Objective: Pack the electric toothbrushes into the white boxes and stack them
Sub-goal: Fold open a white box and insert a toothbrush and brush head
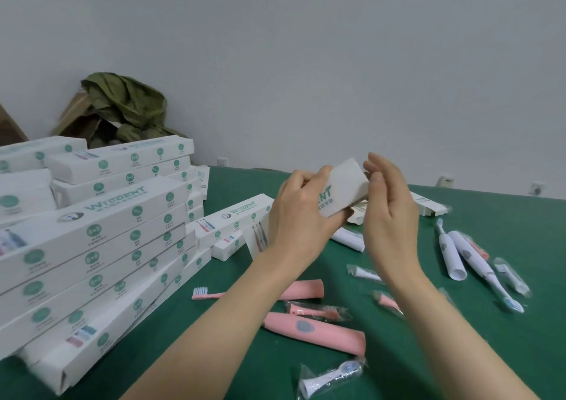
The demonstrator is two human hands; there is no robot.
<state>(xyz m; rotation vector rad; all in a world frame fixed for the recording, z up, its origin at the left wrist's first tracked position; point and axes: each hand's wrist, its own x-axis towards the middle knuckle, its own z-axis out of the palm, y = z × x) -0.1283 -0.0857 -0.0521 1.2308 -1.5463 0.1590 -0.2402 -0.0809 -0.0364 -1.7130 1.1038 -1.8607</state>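
Electric toothbrushes (315, 329), pink and white, lie loose on the green table (232, 182) at lower centre and right, so plenty is left to pack. A tall stack of white boxes (92, 231) fills the left of the frame. Mid-frame the left hand (303, 213) grips one box (343, 188), while the right hand (389, 210), fingers loose, rests against its end

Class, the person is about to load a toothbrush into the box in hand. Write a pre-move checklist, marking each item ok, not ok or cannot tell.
1. Box held securely: left hand grips the white box: ok.
2. Right hand free: open beside the box end, holding nothing: ok.
3. Box end open: hidden from view: cannot tell.
4. Toothbrush available: pink toothbrush lies on the green table: ok.
5. Stack of boxes squared up: lower boxes splay sideways: not ok.
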